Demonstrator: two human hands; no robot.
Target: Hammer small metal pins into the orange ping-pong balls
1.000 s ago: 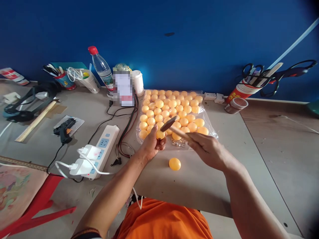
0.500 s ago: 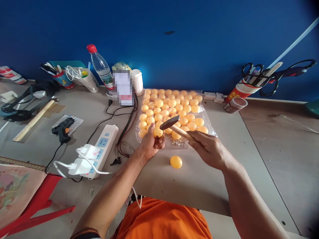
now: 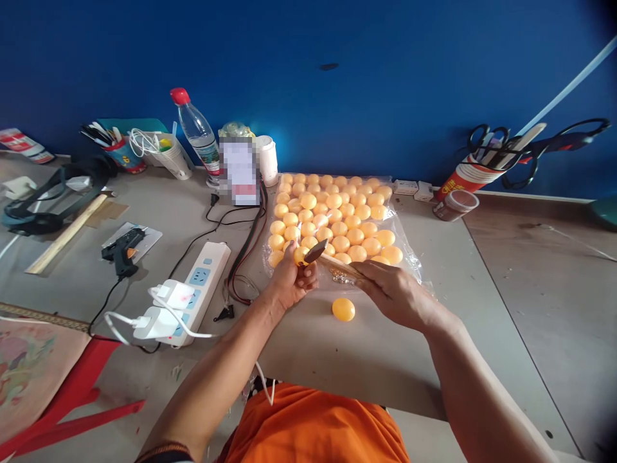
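Note:
Between the thumb and fingers of my left hand [image 3: 292, 273] is an orange ball [image 3: 301, 256] that looks like a ping-pong ball. My right hand [image 3: 398, 289] grips the wooden handle of a small hammer [image 3: 317, 250]. The dark hammer head is right at the held ball; whether it touches cannot be made out. A loose orange ball [image 3: 343, 309] lies on the table below the hands. Behind them a clear plastic bag [image 3: 409, 247] is spread flat with rows of orange balls [image 3: 354, 222]. Small metallic pieces [image 3: 340, 276] sit near the bag's front edge.
To the left are a power strip [image 3: 200, 283] with white chargers, a glue gun [image 3: 123, 251] and a wooden stick [image 3: 67, 235]. Along the blue wall stand a water bottle [image 3: 197, 138], a white bottle [image 3: 267, 159] and a tool cup [image 3: 470, 175]. A small jar [image 3: 456, 206] stands at right.
My right hand has lowered the hammer, bringing its head down and left onto or close beside the held ball. My left hand keeps its hold in nearly the same place.

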